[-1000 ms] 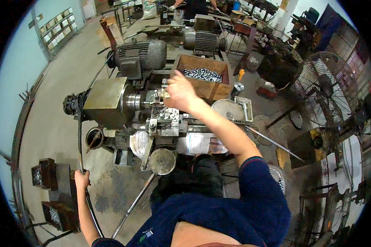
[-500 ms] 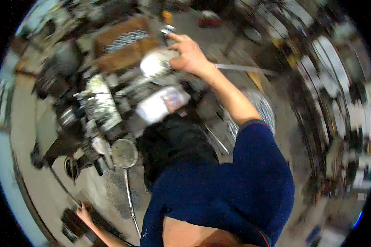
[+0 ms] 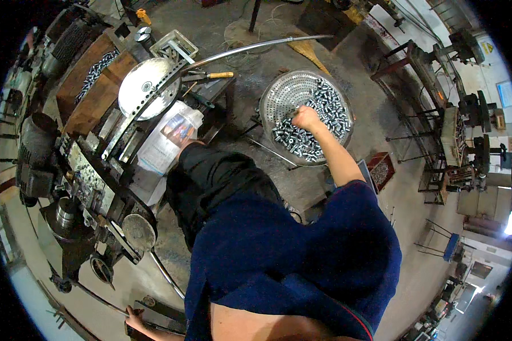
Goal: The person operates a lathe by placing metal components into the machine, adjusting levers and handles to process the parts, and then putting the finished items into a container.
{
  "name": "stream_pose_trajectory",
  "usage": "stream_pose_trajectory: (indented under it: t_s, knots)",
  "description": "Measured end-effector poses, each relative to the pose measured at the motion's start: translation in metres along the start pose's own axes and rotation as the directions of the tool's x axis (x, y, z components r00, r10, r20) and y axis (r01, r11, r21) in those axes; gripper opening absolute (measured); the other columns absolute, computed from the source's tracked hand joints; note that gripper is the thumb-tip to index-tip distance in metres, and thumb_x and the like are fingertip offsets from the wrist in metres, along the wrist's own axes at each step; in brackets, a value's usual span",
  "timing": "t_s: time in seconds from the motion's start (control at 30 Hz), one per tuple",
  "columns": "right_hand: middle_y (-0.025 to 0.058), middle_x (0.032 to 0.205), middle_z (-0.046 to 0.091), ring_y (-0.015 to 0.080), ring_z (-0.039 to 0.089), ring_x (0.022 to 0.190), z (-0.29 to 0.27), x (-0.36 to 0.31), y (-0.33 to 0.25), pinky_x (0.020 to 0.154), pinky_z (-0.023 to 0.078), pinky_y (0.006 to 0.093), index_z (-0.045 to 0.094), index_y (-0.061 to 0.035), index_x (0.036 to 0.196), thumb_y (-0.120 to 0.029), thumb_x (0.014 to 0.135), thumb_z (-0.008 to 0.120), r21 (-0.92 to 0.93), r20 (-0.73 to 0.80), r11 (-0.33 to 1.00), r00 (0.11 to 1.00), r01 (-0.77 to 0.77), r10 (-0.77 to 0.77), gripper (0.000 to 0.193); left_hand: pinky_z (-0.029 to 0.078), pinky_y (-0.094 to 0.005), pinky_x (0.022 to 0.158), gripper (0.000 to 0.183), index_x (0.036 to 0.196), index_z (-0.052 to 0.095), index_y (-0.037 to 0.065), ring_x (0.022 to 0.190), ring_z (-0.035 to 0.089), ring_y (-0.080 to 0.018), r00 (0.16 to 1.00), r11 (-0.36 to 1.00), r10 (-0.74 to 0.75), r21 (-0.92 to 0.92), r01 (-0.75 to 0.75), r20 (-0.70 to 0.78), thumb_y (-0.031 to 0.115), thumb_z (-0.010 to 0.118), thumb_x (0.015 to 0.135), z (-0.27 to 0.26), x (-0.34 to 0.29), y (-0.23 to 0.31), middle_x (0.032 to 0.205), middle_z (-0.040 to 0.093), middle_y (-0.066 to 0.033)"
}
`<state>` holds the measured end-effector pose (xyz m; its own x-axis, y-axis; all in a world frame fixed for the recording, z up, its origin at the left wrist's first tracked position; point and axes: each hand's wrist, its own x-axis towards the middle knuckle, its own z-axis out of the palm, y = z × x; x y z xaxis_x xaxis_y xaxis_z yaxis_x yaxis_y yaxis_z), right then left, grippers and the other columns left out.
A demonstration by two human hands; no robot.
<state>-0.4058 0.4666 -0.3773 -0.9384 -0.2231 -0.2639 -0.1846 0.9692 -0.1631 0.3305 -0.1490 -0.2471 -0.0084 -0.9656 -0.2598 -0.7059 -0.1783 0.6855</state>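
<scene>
Over a round perforated metal colander [image 3: 279, 94], my right hand [image 3: 307, 117] has its fingers curled downward, hiding whatever is in them. Many short shiny metal sleeves [image 3: 331, 111] fill the colander's right and lower parts. At the lower left my left hand [image 3: 134, 318] is closed around the end of a long dark lever [image 3: 96, 295]. That lever runs up to a machine [image 3: 65, 227] on my left. A flat metal arm with a row of holes [image 3: 148, 102] crosses in front of a round white disc [image 3: 133, 88].
A printed white sheet [image 3: 168, 142] lies beside my knee. Behind the machine stands a wooden box [image 3: 77, 74] of metal parts. A yellow broom [image 3: 310, 54] lies beyond the colander. A red crate [image 3: 381, 170] is right of my arm; a round pad on a metal rod [image 3: 139, 232] stands left.
My right hand has moved from near the white disc, right and nearer, to the colander. My head view has turned with it. The left hand keeps its hold on the lever.
</scene>
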Motion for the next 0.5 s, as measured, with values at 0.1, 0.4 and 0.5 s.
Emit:
stream_pose_trajectory:
  t_s: [0.1,0.4,0.5]
  knots:
    - [0.0194,0.103,0.064,0.0317,0.063,0.096,0.002,0.022,-0.016,0.087,0.049,0.0372,0.068,-0.0042,0.094,-0.025,0.067,0.062,-0.115,0.123,0.987,0.985,-0.108,0.122,0.034,0.043,-0.029,0.037,0.031,0.081,0.058,-0.005,0.037,0.049,-0.0158,0.993,0.999,0.043,0.031,-0.04,-0.114,0.025,0.062,0.087,-0.001,0.001,-0.008,0.053,0.054,-0.009]
    - [0.0206,0.067,0.063,0.0278,0.065,0.065,-0.024,0.034,-0.03,0.061,0.052,0.0364,0.064,0.0,0.066,-0.023,0.062,0.064,-0.104,-0.08,0.986,0.987,0.132,-0.141,0.024,0.048,-0.0416,0.075,0.041,0.11,0.056,-0.003,0.083,0.061,-0.0371,0.928,0.475,0.372,0.859,-0.19,-0.001,0.025,0.064,0.081,0.011,-0.082,0.073,0.091,0.063,-0.0228]
    - [0.0121,0.075,0.068,0.023,0.064,0.072,-0.054,0.019,-0.092,0.072,0.05,0.0295,0.072,-0.0031,0.084,-0.015,0.065,0.061,0.528,-0.221,0.738,0.907,0.42,-0.359,0.026,0.049,-0.0354,0.069,0.029,0.108,0.06,-0.002,0.077,0.064,-0.0271,0.834,0.776,0.55,0.341,-0.531,0.048,0.02,0.056,0.088,0.043,-0.11,0.161,0.086,0.066,-0.0182]
